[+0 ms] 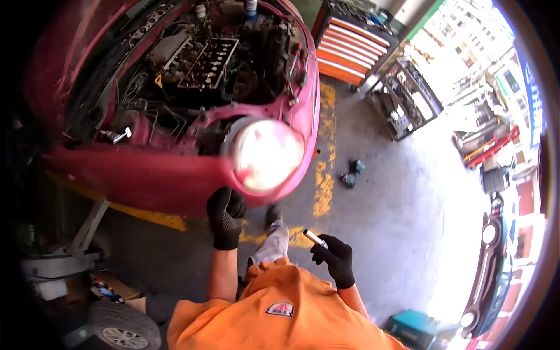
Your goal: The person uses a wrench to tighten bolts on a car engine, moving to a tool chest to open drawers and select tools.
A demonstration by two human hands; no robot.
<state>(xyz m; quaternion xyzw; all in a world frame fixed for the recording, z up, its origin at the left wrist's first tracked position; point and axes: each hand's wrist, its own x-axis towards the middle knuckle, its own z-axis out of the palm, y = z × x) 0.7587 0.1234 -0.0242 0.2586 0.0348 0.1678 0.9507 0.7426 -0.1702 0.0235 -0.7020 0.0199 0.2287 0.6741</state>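
My left hand (225, 213), in a black glove, is curled just in front of the pink car's fender (137, 178), below the lit-looking round headlamp (265, 153); whatever it may hold is hidden. My right hand (333, 259), also gloved, grips a short silver metal tube (311, 235) out to the right, over the floor. The bonnet is raised over an engine (207, 67) with its top exposed and a yellow dipstick handle (158, 80). A small silver tool (119, 135) lies at the left of the engine bay.
An orange tool chest (344, 46) and a metal cart (402, 102) stand beyond the car. Cordless tools (350, 174) lie on the floor (385, 216). A jack-like stand (87, 233) and wheel (125, 335) are at left, a teal case (420, 329) at lower right, another car (490, 268) at right.
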